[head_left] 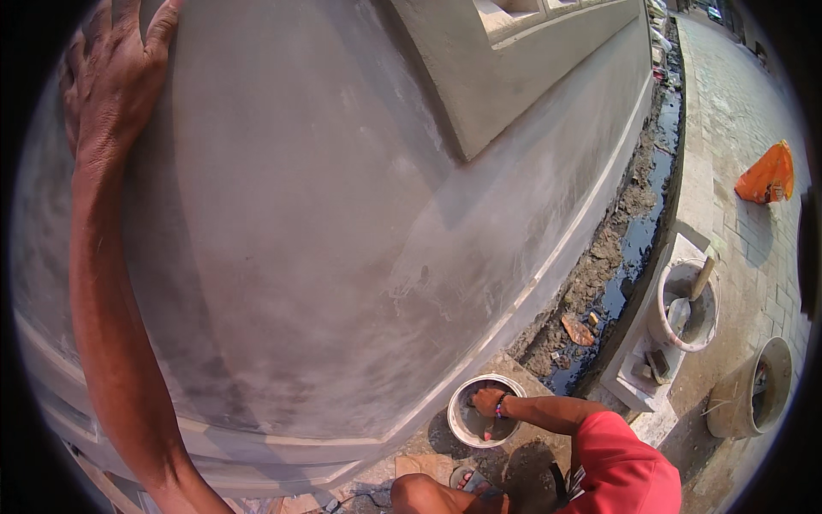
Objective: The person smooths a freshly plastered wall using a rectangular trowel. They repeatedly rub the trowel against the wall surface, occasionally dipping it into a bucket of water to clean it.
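Note:
My left hand (120,77) lies against a grey plastered wall (282,231) at the upper left, fingers stretched out and thumb apart, some tips cut off by the picture's edge. Low in the middle, my right hand (488,401) reaches inside a white-rimmed bucket (458,426) on the ground. A dark bracelet (502,404) circles that wrist, below a red sleeve (621,458). The fingers look curled, and whatever they grip inside the bucket is hidden. A small pinkish bit (487,435) shows by the bucket's inner wall.
Past the wall runs a ditch with dark water (629,257) and rubble. Beyond it, a second bucket (658,321) holds a trowel (679,315) and a wooden-looking handle. A larger bucket (728,403) lies tilted, and an orange sack (766,176) stands on the paving. A plastered ledge (479,111) juts out above.

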